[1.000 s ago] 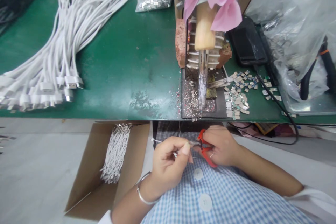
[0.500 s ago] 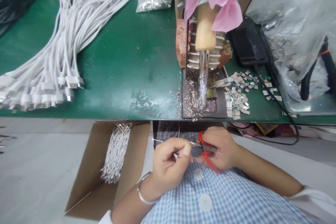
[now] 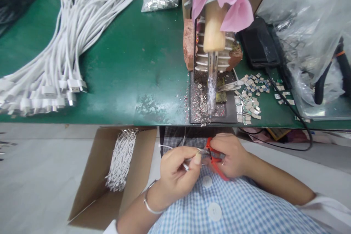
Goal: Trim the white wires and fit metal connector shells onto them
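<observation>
Low over the blue checked apron, my left hand [image 3: 178, 170] pinches a thin white cable [image 3: 166, 146] between thumb and fingertips. One white end pokes out under the fingers. Gripped in my right hand [image 3: 230, 155] are small red-handled pliers [image 3: 219, 170]. Their metal jaws touch or nearly touch the cable end at my left fingertips; the exact contact is too small to make out. Both hands stay below the front edge of the green table [image 3: 115, 76].
A soldering iron [image 3: 213, 80] hangs over a solder-specked plate. Small metal connectors [image 3: 246, 106] lie beside it, near a black phone [image 3: 259, 44]. White USB cables [image 3: 74, 36] lie at left. Below stands a cardboard box [image 3: 139, 161] with white cables. Plastic bags lie at right.
Both hands keep nearly the same place and hold. The white cable end under my left fingers has shifted slightly, and the pliers have moved a touch to the left.
</observation>
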Action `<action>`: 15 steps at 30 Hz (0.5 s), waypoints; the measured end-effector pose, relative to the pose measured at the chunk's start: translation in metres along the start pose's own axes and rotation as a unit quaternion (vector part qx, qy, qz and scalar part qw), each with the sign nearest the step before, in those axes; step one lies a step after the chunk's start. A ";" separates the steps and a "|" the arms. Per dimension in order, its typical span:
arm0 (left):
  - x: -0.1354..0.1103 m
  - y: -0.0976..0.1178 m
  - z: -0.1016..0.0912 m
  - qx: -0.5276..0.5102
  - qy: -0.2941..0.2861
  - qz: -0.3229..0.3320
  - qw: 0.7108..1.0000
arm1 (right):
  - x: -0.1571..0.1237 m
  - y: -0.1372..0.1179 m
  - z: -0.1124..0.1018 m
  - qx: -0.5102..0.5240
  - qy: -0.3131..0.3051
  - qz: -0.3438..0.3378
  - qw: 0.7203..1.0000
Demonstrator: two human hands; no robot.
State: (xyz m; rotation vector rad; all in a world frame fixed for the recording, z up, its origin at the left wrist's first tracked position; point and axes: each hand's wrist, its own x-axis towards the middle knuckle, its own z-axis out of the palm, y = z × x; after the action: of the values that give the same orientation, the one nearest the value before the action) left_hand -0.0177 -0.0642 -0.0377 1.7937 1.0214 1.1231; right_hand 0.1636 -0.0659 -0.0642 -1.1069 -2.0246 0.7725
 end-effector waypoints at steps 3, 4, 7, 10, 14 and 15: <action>0.000 0.000 0.000 -0.003 -0.007 -0.001 1.000 | 0.000 0.000 0.000 0.013 -0.002 0.003 1.000; 0.001 0.000 0.000 -0.002 -0.010 -0.002 1.000 | -0.001 0.000 0.000 0.015 -0.002 0.002 1.000; 0.001 0.001 -0.001 -0.004 -0.015 -0.004 1.000 | -0.003 0.002 0.002 0.012 -0.004 0.003 1.000; 0.001 0.002 0.000 -0.004 -0.014 -0.007 1.000 | -0.006 0.003 0.006 0.011 -0.006 0.007 1.000; 0.001 0.002 0.000 -0.008 -0.012 -0.014 1.000 | -0.009 0.003 0.010 0.009 -0.007 0.013 1.000; 0.001 0.002 0.001 -0.010 -0.012 -0.016 1.000 | -0.010 0.002 0.010 0.009 -0.007 0.014 1.000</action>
State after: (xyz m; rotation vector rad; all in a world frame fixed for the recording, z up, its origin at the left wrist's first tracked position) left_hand -0.0163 -0.0640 -0.0356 1.7652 1.0167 1.0871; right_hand 0.1605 -0.0750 -0.0747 -1.1256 -2.0137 0.8121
